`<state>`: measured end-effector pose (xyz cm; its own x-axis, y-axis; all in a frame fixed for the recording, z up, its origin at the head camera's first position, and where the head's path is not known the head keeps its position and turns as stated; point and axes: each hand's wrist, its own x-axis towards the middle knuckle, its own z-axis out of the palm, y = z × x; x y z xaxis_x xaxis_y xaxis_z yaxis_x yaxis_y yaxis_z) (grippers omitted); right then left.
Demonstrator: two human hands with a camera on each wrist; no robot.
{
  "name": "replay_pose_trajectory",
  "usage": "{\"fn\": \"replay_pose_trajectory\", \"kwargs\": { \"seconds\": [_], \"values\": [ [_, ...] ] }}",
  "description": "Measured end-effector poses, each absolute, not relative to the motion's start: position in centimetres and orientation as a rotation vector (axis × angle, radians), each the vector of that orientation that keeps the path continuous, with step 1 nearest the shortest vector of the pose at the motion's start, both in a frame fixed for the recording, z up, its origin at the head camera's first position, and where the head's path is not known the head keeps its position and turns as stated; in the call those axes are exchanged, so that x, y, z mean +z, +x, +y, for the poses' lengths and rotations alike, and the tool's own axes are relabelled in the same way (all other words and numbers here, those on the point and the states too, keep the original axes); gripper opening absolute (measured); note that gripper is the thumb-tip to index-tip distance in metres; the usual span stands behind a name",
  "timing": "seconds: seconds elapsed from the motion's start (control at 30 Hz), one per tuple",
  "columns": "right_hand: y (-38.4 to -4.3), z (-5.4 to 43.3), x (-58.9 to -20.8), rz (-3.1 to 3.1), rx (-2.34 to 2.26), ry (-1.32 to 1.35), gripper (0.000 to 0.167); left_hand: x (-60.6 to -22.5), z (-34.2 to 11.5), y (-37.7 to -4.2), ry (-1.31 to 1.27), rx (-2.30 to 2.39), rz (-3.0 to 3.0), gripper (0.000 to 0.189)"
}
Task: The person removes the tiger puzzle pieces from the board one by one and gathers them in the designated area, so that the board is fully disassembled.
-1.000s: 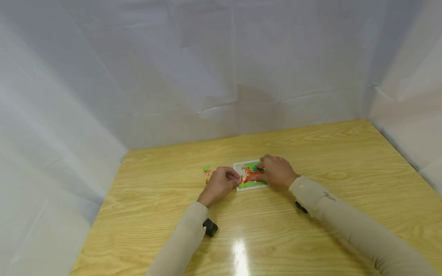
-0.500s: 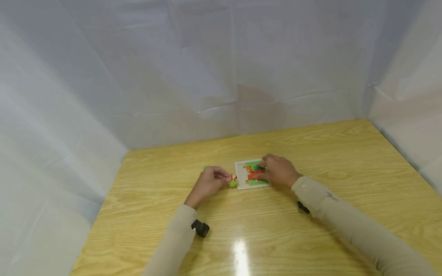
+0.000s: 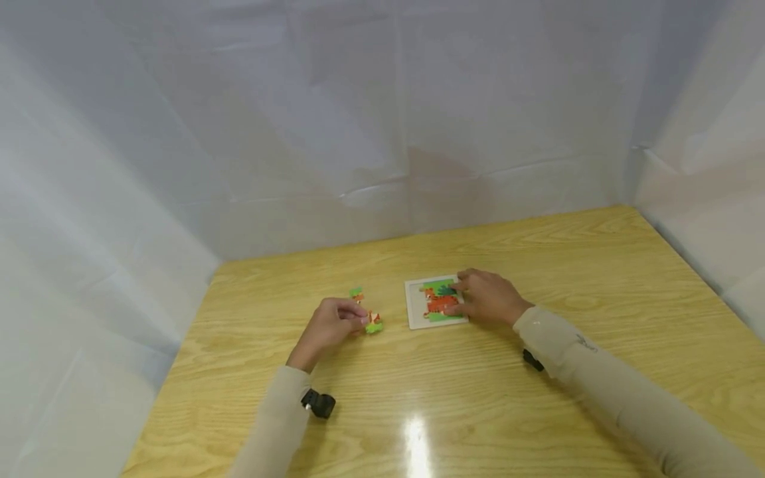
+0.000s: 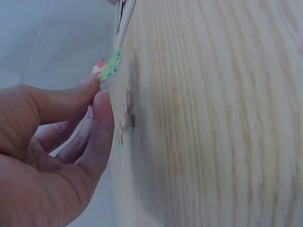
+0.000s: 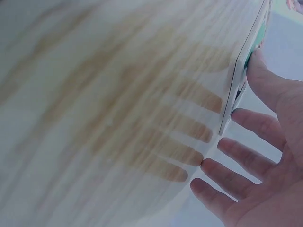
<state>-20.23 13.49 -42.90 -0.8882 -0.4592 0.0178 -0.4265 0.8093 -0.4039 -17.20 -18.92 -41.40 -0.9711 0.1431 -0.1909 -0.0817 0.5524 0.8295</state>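
Observation:
My left hand (image 3: 329, 325) pinches a puzzle piece (image 3: 374, 325) between thumb and fingertips. The piece is green with red and white parts, and in the left wrist view it is lifted off the table and tilted. To the right lies a white-rimmed puzzle tray (image 3: 409, 312), where joined pieces (image 3: 441, 305) form part of an orange tiger on green. The tray's left strip shows bare. My right hand (image 3: 491, 297) rests at the tray's right side, thumb and fingers over its edge. In the right wrist view those fingers (image 5: 251, 156) are spread and fairly straight.
Loose puzzle pieces (image 4: 126, 113) lie on the table just beyond my left hand; one green-and-orange piece (image 3: 356, 293) shows in the head view. The wooden table (image 3: 239, 372) reaches back to a pale sheet (image 3: 311, 199) hung round it.
My left hand has drawn back leftward from the tray, carrying the pinched puzzle piece out of the tray's left part. My right hand has stayed at the tray's right side.

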Motion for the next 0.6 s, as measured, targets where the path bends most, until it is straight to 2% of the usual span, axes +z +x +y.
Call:
{"fn": "replay_pose_trajectory", "kwargs": {
  "seconds": [0.23, 0.6],
  "values": [
    [-20.3, 13.9, -43.3, 2.91, -0.633, -0.72, 0.057, -41.6, -20.4, -16.9, -0.039, 1.383, 2.525, 0.008],
    [-20.1, 14.2, -43.2, 2.9, -0.652, -0.711, 0.058, -41.5, -20.8, -16.6, -0.035, 1.39, 2.458, 0.006]
  ]
}}
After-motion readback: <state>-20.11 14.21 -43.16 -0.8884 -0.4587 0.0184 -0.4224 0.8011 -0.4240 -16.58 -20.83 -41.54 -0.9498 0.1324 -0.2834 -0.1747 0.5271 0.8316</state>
